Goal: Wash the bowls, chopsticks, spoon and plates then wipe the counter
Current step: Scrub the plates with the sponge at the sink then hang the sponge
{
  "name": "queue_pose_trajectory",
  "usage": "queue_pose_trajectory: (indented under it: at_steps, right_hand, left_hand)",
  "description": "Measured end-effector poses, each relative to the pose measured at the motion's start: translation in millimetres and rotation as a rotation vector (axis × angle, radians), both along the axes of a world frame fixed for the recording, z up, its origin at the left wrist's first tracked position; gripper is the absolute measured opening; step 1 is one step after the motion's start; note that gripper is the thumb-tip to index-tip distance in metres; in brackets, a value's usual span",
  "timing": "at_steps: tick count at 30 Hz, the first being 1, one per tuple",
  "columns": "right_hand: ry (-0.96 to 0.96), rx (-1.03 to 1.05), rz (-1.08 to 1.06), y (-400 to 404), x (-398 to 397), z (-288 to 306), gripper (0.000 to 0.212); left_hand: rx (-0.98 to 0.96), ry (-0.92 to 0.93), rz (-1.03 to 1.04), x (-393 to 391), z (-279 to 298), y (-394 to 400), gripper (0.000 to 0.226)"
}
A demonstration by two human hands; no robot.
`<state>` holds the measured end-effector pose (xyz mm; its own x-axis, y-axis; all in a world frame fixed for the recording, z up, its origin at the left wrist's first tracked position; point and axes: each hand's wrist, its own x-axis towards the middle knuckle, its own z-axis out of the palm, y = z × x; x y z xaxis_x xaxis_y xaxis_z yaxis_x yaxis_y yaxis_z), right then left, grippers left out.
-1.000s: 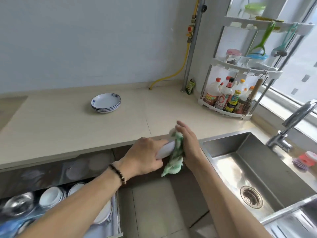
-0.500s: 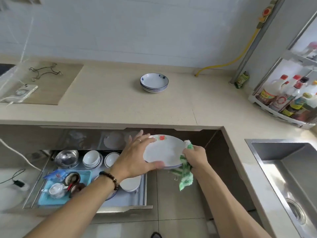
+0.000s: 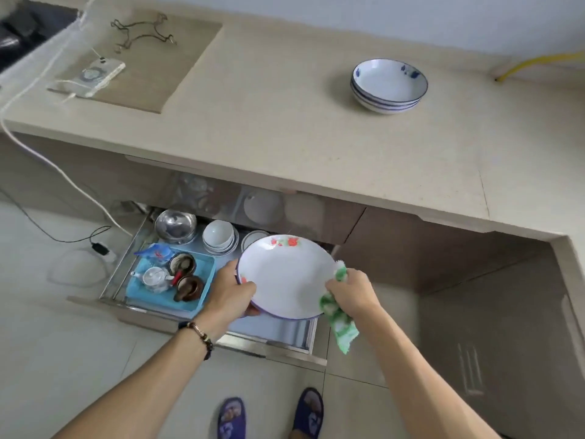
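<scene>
I hold a white plate (image 3: pixel 286 277) with red flowers and a blue rim flat over the open drawer (image 3: pixel 202 315). My left hand (image 3: pixel 232 294) grips its left edge. My right hand (image 3: pixel 353 291) is at its right edge, closed on a green and white cloth (image 3: pixel 338 321) that hangs down. A stack of blue-patterned white bowls (image 3: pixel 388 85) sits on the beige counter (image 3: pixel 285 137) at the back right. The drawer holds white bowls (image 3: pixel 219 236), a steel bowl (image 3: pixel 175 224) and a blue tray (image 3: pixel 148 293) with a small teapot and brown cups.
A phone (image 3: pixel 95 76) with a white cable lies on a brown mat (image 3: pixel 164 58) at the counter's left. A yellow hose (image 3: pixel 538 63) runs along the back wall. My slippered feet (image 3: pixel 269 416) stand on the tiled floor in front of the drawer. A charger lies on the floor, left.
The view has swung left and down from the sink to the open drawer. The plate, held on edge against the cloth before, now lies flat and lower over the drawer.
</scene>
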<state>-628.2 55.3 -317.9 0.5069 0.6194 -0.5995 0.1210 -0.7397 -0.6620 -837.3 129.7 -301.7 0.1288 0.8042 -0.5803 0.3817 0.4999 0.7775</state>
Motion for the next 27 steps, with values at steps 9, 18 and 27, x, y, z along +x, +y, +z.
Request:
queue_pose_trajectory:
  at_steps: [9,18,27]
  right_hand:
    - [-0.003,-0.356,0.209,75.8,-74.5,-142.1,0.026]
    - [0.001,-0.508,0.139,135.4,-152.3,-277.5,0.039]
    - [-0.018,-0.605,0.040,144.7,-190.5,-370.8,0.043]
  left_hand:
    - [-0.058,0.188,-0.104,-78.1,-142.4,73.5,0.046]
    - [-0.146,0.449,-0.204,-138.5,-291.7,143.1,0.045]
    - [-0.118,0.532,-0.419,-155.9,-390.2,170.6,0.039]
